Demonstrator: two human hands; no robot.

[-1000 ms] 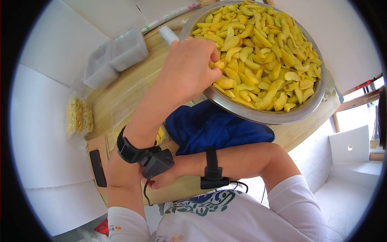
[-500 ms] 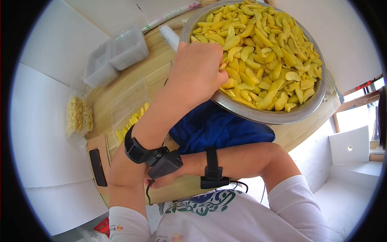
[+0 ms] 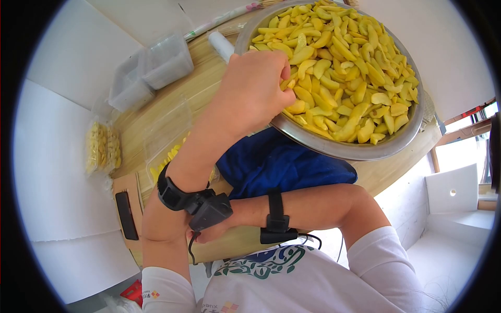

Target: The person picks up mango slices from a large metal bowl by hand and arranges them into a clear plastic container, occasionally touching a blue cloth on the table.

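My left hand (image 3: 255, 88) is at the left rim of a wide metal basin (image 3: 344, 154) heaped with yellow fruit slices (image 3: 339, 73). Its fingers are curled in and the thumb is close to them; whatever they hold is hidden behind the hand. Below my left forearm lies an open clear plastic box (image 3: 169, 122) with a few yellow slices (image 3: 172, 154) in it, partly covered by the arm. My right hand (image 3: 211, 233) rests low over the table edge, mostly hidden behind the black device on my left wrist, so its fingers barely show.
Blue cloth (image 3: 282, 161) lies beneath the basin's near side. Stacked clear tubs (image 3: 167, 62) stand at the back left, near a white roll (image 3: 222, 46). A filled clear box (image 3: 102, 148) stands at the left edge, above a dark phone-like slab (image 3: 127, 216) on cardboard.
My left hand has shifted slightly left and toward me, drawing back a little from the slices at the basin's rim. My right hand has stayed nearly still.
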